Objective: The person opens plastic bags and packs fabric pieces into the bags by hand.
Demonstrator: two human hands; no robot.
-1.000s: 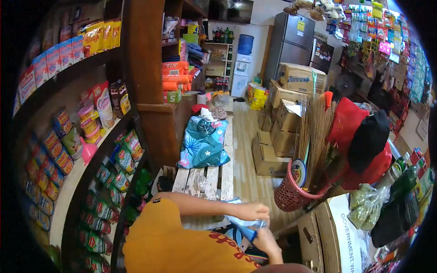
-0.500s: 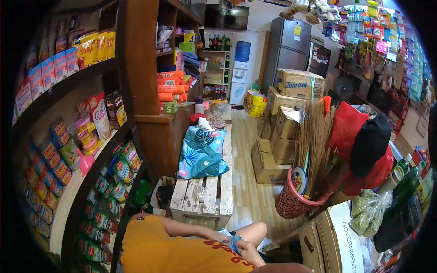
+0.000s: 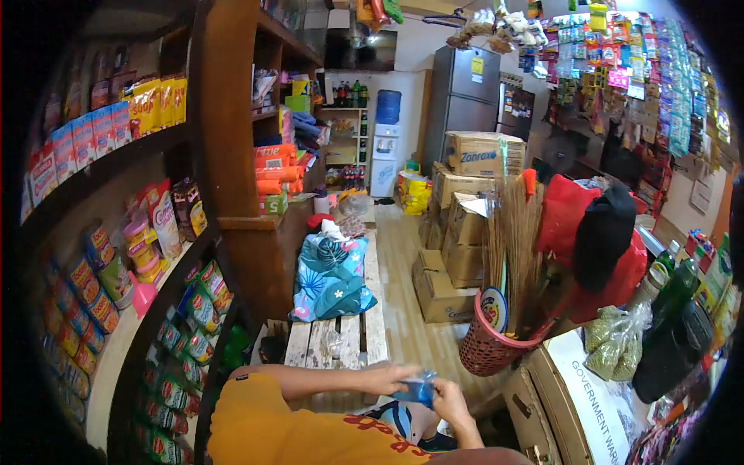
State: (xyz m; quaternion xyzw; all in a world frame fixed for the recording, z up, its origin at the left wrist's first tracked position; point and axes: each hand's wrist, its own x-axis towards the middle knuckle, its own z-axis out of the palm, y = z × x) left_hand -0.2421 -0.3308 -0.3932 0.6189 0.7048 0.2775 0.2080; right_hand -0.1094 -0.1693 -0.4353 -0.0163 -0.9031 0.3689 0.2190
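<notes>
A blue, partly see-through plastic packet (image 3: 417,390) is in front of my body, above my lap; what it contains I cannot make out. My right hand (image 3: 449,401) is closed on the packet's right side. At its left edge is my left hand (image 3: 385,379), its fingers smeared by motion, so their grip does not show clearly. Below the hands, a blue, white and dark patterned cloth (image 3: 397,418) shows near my legs.
Ahead stands a slatted wooden bench (image 3: 310,345) bearing a blue floral cloth bundle (image 3: 332,279). Stocked shelves (image 3: 116,333) line the left. To the right are a red basket (image 3: 488,349) of brooms, stacked cartons (image 3: 442,287) and a counter (image 3: 577,372) with bagged green beans (image 3: 618,341).
Both hands have risen and moved forward from my lap with the blue packet, which now shows more fully. The camera view has shifted slightly to the right and up.
</notes>
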